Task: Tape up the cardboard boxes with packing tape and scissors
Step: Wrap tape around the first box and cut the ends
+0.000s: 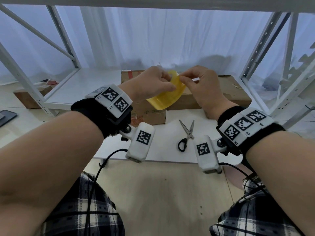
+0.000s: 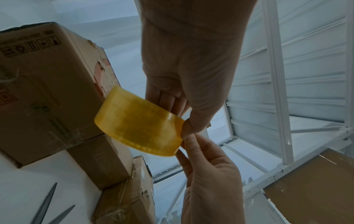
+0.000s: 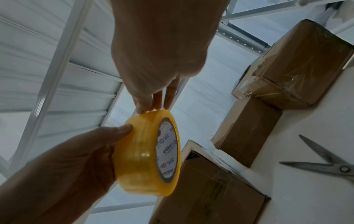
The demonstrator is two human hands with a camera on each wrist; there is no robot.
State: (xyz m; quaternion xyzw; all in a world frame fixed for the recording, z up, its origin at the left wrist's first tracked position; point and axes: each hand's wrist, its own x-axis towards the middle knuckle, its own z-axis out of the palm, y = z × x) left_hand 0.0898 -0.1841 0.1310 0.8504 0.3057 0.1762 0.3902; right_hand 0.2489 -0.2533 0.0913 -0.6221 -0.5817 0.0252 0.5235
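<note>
Held up above the white counter (image 1: pixel 170 150) and the 3 brown cardboard boxes (image 1: pixel 150 113): a round roll of yellow packing tape (image 1: pixel 166 97), gripped in the left hand (image 1: pixel 153 84), thumb on its outer band. Right hand (image 1: pixel 201 86) fingers (image 3: pixel 153 101) pinching at the roll's top edge, probably hunting the loose end. Likely light, rigid, slick-faced; best held through the core. Steel scissors with black handles (image 1: pixel 186 136) lying untouched, blades apart.

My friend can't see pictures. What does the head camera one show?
Two hands hold up a yellow tape roll: the left hand grips it, the right hand picks at its edge. Below, scissors lie open on a white table by cardboard boxes.
</note>
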